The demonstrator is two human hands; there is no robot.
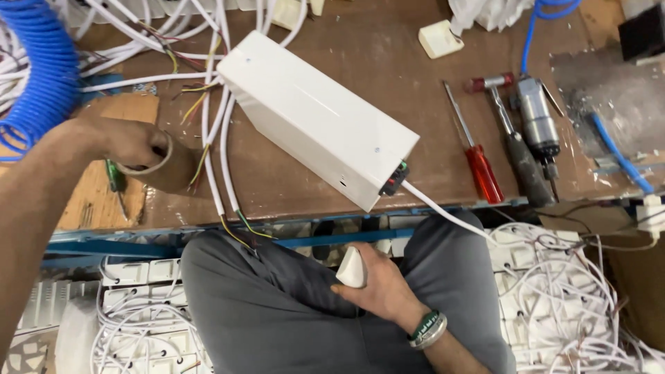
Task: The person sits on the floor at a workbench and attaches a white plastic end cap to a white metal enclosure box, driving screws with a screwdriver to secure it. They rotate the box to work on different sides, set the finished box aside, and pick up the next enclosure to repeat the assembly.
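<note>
My left hand [131, 142] reaches out over the brown workbench [388, 62] and grips a roll of brown tape [161, 166] at the bench's left side. My right hand [377, 280] rests in my lap on grey trousers, closed around a small white plastic plug piece [352, 268]. A long white rectangular box [315, 118] lies diagonally in the bench's middle, with a dark connector [393, 179] on its near end and a white cable [443, 211] running from it toward my knee. White cables with coloured wire ends [208, 125] trail left of the box.
A red-handled screwdriver [478, 163], a hammer [512, 138] and a pneumatic tool [538, 125] lie at the right. A blue coiled air hose [41, 69] sits far left, a small white block [440, 38] at the back. Heaps of white sockets and cables [561, 298] lie on the floor both sides.
</note>
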